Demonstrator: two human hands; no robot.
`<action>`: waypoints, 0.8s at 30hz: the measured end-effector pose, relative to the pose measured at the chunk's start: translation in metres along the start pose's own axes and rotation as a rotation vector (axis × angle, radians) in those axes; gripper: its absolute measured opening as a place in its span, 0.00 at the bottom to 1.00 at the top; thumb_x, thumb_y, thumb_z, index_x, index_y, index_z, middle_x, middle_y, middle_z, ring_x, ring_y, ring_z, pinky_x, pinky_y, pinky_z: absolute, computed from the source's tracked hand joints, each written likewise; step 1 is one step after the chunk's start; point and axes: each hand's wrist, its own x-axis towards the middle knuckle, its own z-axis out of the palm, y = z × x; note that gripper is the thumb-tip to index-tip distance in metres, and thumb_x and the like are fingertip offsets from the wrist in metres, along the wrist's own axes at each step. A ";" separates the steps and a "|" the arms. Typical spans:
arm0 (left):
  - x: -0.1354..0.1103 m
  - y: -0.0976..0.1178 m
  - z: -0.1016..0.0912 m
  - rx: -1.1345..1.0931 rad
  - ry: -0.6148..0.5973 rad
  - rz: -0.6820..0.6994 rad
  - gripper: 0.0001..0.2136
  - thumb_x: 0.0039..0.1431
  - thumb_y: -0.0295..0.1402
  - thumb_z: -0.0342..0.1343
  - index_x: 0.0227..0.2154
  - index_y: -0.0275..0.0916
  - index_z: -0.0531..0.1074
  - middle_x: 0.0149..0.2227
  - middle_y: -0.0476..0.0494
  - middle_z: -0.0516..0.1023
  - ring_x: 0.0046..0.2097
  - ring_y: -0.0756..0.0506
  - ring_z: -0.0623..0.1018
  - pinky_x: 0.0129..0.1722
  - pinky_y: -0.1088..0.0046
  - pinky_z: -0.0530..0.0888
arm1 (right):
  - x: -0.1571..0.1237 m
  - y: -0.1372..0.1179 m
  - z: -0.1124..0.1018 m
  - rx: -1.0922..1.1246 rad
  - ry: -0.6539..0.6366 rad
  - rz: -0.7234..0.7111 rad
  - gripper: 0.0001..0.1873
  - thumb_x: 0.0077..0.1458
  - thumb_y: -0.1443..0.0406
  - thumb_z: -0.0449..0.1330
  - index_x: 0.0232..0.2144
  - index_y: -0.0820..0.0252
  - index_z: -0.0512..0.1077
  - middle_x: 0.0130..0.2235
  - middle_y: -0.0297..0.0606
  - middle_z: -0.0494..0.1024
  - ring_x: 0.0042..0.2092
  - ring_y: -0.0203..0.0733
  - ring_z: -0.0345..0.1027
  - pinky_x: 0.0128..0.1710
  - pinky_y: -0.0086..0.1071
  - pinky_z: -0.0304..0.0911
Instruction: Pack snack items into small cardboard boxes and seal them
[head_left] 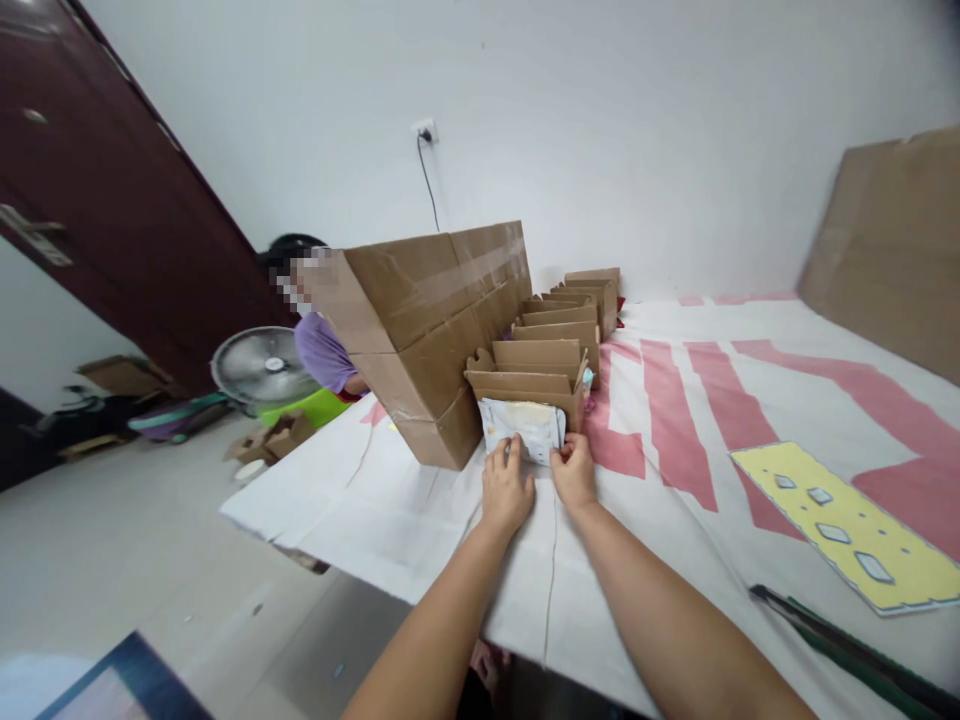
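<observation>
Both hands are at a white packet (534,418), which stands nearly upright at the near end of a row of open cartons (559,330), in front of the closest one. The left hand (508,488) has its fingers somewhat spread over the packet's face, the thumb held out to the side. The right hand (575,474) has its fingers narrowed about the packet's right edge, thumb in front (the fingertips behind are hidden).

Left of the row, sealed boxes (450,320) form a stacked wall on the worktop (352,505), which wears a white cover with large red print. To the right lies a yellow card (847,530) with pale grey shapes, and nearer, by the picture's lower right corner, a dark green cutter (847,645). A big box (892,240) stands at the far right.

Beyond the stacked wall sits a person in a purple top (322,350), partly hidden, with a fan (259,365) just beside (its blades are blurred).
</observation>
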 end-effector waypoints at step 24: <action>-0.011 0.008 -0.013 -0.137 -0.160 -0.134 0.30 0.49 0.27 0.53 0.58 0.38 0.60 0.62 0.33 0.57 0.62 0.38 0.61 0.60 0.61 0.60 | 0.002 0.000 -0.009 0.010 -0.068 -0.037 0.16 0.41 0.59 0.57 0.34 0.58 0.63 0.25 0.32 0.70 0.28 0.44 0.67 0.33 0.37 0.64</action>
